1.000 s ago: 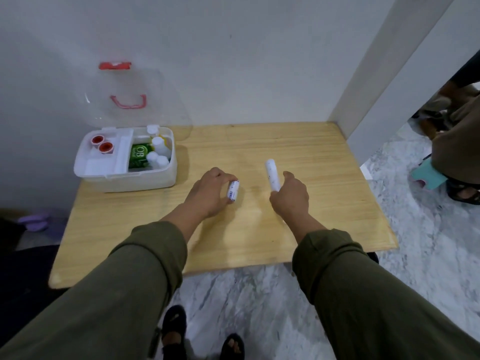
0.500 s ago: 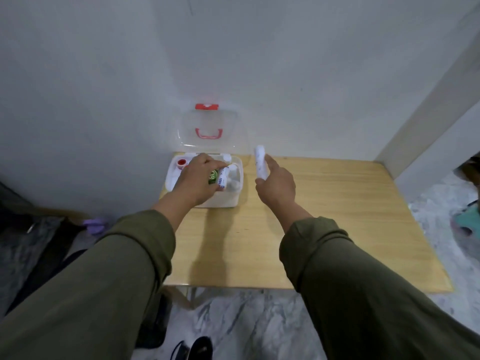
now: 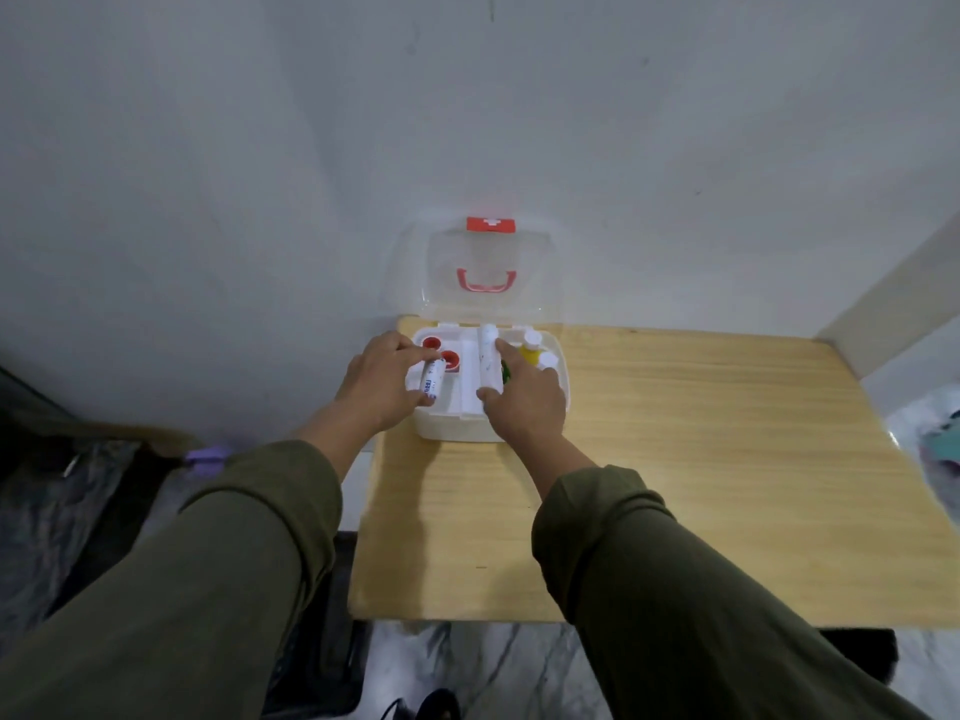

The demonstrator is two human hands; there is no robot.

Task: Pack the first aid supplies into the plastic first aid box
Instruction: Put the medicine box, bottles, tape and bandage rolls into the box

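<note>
The first aid box [image 3: 452, 431] sits at the desk's [image 3: 675, 459] far left corner, lid [image 3: 493, 272] upright against the wall. The left hand [image 3: 382, 384] grips a short white tube [image 3: 434, 380] over the box's left compartment, beside two red caps [image 3: 441, 353]. The right hand [image 3: 524, 397] grips a longer white tube [image 3: 488, 363] over the box's centre; white-capped bottles [image 3: 540, 350] stand in its right compartment.

The right hand [image 3: 524, 402] hides most of the green packet [image 3: 505, 373] and part of the white plastic first aid box [image 3: 452, 431]. Print on the short white roll [image 3: 432, 383] is too small to read. At the right edge, a blurred teal and white bundle [image 3: 940, 439] is cut off.
</note>
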